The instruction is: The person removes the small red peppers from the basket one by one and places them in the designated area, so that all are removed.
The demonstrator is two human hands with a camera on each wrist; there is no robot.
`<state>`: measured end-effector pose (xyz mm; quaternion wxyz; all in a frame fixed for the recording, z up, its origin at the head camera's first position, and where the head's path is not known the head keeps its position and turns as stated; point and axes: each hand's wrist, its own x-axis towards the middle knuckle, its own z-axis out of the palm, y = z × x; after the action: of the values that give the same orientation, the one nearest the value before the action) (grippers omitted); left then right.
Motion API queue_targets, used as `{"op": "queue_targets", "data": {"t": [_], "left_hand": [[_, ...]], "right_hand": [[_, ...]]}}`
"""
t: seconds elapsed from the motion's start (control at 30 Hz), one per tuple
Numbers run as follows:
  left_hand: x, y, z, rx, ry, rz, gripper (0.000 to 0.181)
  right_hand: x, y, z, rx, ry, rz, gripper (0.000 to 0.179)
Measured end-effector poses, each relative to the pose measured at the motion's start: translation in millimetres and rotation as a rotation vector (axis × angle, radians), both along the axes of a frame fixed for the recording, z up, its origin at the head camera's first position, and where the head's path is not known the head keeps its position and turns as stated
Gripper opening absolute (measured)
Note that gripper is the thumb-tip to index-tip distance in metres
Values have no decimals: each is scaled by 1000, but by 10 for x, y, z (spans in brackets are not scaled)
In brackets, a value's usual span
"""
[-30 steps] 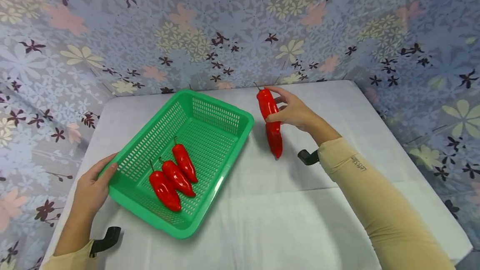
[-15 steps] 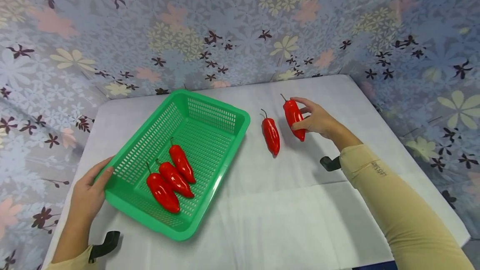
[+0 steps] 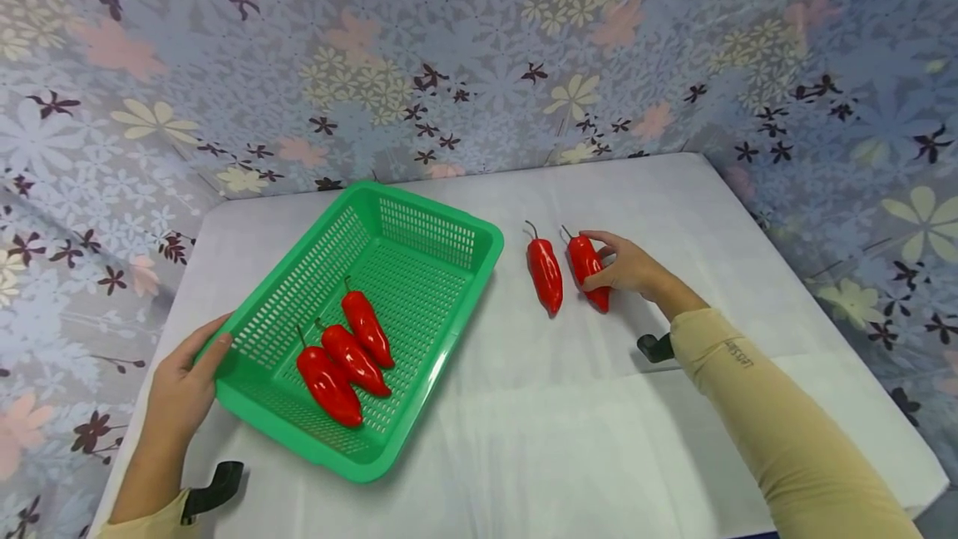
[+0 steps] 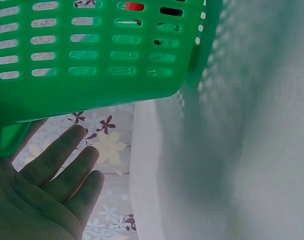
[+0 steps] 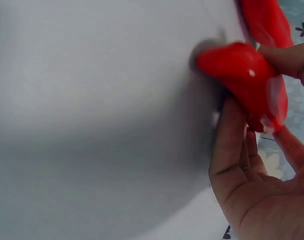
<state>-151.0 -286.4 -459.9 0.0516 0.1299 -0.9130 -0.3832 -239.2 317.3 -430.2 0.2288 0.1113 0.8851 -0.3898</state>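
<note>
My right hand (image 3: 632, 269) pinches a red chili pepper (image 3: 588, 269) between thumb and fingers, low at the white tabletop. In the right wrist view, this pepper's tip (image 5: 232, 62) points down at the cloth. A second red chili pepper (image 3: 545, 274) lies just left of it, stem toward the back. My left hand (image 3: 180, 385) grips the rim of the green plastic basket (image 3: 419, 393) at its left corner, thumb over the edge. Below the basket's perforated wall (image 4: 97, 90), several fingers (image 4: 74, 175) of that hand stretch out. Three red chili peppers (image 3: 352, 356) lie side by side in the basket.
A white cloth covers the table (image 3: 539, 439). Behind it and at both sides hangs a flower-patterned fabric (image 3: 479, 56). Black wrist mounts (image 3: 213, 489) stick out from both tan sleeves (image 3: 778, 422).
My right hand first held a pepper over the second one, carried it right, then lowered it toward the table beside that pepper. My left hand has stayed at the basket's rim.
</note>
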Motion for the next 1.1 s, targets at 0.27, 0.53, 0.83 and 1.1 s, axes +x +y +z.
{"op": "queue_targets", "data": {"t": [0.27, 0.53, 0.83, 1.1], "left_hand": [[137, 267, 438, 38, -3, -43, 48], [147, 276, 468, 45, -6, -22, 51], [138, 256, 477, 39, -5, -52, 50], [125, 230, 408, 52, -8, -28, 49]], "right_hand": [[-8, -3, -14, 66, 25, 21, 100], [-13, 35, 47, 113, -3, 40, 109], [-56, 155, 381, 68, 127, 12, 113], [-85, 137, 728, 88, 199, 36, 115]]}}
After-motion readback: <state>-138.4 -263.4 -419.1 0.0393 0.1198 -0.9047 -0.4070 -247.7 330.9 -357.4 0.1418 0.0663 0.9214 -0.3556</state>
